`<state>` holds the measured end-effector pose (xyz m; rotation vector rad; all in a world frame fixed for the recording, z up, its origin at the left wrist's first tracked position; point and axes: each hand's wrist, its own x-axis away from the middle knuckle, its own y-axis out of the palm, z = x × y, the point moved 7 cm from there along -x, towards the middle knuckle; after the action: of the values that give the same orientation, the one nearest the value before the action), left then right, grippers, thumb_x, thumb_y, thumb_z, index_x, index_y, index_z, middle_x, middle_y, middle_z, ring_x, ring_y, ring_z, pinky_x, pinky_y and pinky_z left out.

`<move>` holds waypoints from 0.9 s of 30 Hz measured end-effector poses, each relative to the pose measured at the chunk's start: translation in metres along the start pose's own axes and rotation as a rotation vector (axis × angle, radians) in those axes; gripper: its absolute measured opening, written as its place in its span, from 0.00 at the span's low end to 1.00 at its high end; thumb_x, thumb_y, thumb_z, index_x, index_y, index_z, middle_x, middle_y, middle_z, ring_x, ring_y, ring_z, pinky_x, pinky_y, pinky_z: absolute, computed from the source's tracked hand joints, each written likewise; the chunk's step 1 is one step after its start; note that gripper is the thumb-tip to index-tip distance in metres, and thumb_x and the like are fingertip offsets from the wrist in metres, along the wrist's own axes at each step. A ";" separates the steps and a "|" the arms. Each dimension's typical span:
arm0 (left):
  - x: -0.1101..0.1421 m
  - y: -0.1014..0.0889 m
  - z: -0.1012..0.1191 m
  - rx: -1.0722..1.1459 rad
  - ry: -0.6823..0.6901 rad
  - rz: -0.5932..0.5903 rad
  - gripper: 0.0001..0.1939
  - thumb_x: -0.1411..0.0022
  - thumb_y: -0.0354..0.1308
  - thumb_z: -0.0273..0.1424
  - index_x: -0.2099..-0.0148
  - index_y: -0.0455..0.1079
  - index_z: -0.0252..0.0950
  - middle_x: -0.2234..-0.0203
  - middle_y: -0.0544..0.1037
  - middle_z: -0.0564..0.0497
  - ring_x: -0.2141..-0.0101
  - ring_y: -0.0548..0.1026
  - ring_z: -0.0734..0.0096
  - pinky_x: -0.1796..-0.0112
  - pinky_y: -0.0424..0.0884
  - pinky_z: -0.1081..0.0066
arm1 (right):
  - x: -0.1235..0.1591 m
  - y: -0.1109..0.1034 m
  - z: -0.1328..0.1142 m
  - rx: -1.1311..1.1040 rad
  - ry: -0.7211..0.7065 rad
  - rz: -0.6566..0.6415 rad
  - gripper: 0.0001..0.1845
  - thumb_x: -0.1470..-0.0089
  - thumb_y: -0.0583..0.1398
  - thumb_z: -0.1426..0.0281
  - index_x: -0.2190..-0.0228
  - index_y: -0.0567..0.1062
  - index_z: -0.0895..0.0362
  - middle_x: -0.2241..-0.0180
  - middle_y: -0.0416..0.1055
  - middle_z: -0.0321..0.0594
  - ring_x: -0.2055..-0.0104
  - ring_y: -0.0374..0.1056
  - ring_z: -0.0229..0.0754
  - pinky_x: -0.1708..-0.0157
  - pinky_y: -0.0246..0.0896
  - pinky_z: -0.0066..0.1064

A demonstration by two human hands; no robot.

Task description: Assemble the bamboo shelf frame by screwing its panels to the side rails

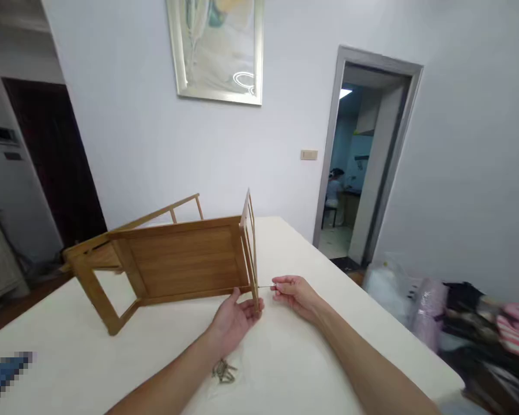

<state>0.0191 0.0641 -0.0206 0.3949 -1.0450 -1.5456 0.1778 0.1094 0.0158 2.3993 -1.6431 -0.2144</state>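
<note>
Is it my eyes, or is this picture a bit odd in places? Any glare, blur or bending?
In the head view, a bright ring glares in the framed picture; in the head view too, the pile of things looks smeared, the door frame leans, perhaps from a wide lens, and the thin rod at the right hand is too fine to make out.

Bare forearms [360, 350], bare fingers [284, 280]

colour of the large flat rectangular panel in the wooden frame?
The large flat rectangular wooden panel is medium warm brown; best seen in the head view.
</note>
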 end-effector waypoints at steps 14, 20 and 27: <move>0.005 0.003 0.000 -0.002 -0.006 0.036 0.19 0.32 0.45 0.39 0.58 0.67 0.27 0.68 0.77 0.36 0.70 0.77 0.64 0.69 0.74 0.67 | -0.003 -0.007 -0.004 0.212 -0.063 0.007 0.20 0.60 0.70 0.60 0.67 0.78 0.62 0.76 0.73 0.36 0.80 0.63 0.31 0.77 0.62 0.27; 0.008 0.006 0.001 0.003 -0.002 0.039 0.19 0.33 0.46 0.39 0.59 0.67 0.26 0.69 0.76 0.36 0.70 0.77 0.64 0.69 0.74 0.68 | -0.002 -0.005 -0.004 0.299 -0.042 0.003 0.19 0.58 0.68 0.57 0.80 0.76 0.62 0.79 0.72 0.38 0.82 0.62 0.31 0.79 0.58 0.26; 0.007 0.005 0.001 0.004 -0.007 0.033 0.19 0.33 0.46 0.39 0.60 0.67 0.26 0.69 0.76 0.36 0.70 0.77 0.63 0.69 0.74 0.67 | 0.000 0.000 -0.003 0.295 0.013 0.006 0.17 0.57 0.66 0.58 0.79 0.75 0.62 0.82 0.71 0.37 0.83 0.60 0.30 0.82 0.56 0.24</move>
<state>0.0198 0.0580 -0.0142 0.3739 -1.0555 -1.5166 0.1781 0.1093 0.0184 2.5970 -1.7852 0.0493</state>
